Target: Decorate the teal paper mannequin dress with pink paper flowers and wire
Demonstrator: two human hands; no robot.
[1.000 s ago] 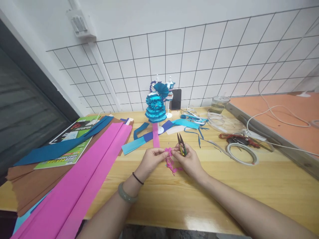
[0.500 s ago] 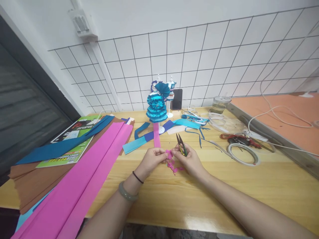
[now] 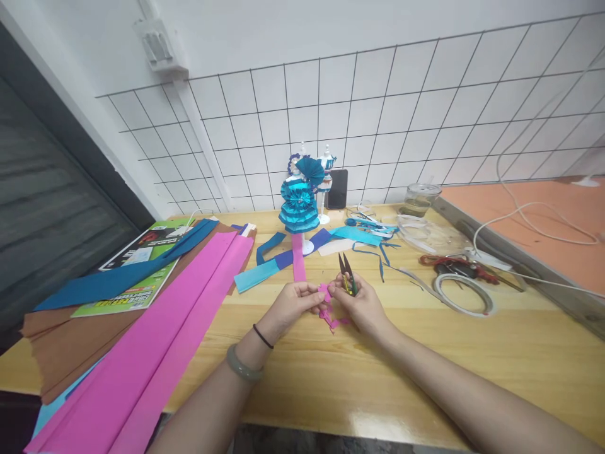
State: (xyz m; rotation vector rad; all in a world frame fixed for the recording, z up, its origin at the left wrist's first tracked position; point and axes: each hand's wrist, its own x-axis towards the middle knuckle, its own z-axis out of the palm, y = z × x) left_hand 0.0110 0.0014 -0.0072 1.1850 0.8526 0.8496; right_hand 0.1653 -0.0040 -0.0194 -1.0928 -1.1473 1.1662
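Observation:
Between my two hands is a small pink paper piece (image 3: 326, 291). The fingertips of my left hand (image 3: 299, 301) pinch its left side; a dark band and a jade-like bangle circle that wrist. My right hand (image 3: 358, 301) pinches the other side with thumb and finger while also holding thread snips (image 3: 348, 275), blades pointing up and away from me. Pink paper scraps (image 3: 336, 323) lie on the table just below my hands. A small dress-form stand in a pleated blue paper dress (image 3: 299, 202) stands beyond them, a pink strip (image 3: 299, 261) in front of it.
Long pink strips (image 3: 155, 328), brown paper (image 3: 51, 353) and a magazine (image 3: 142, 296) cover the left side. A second dress form (image 3: 326, 183) and a phone (image 3: 337, 189) stand at the back. On the right lie a tape roll (image 3: 489, 302), a lidded container (image 3: 418, 198) and cables (image 3: 524, 202).
The pink piece between my fingers now shows a slightly different face. Both hands stay in nearly the same place, and the snips remain in my right hand; the whole view has shifted slightly.

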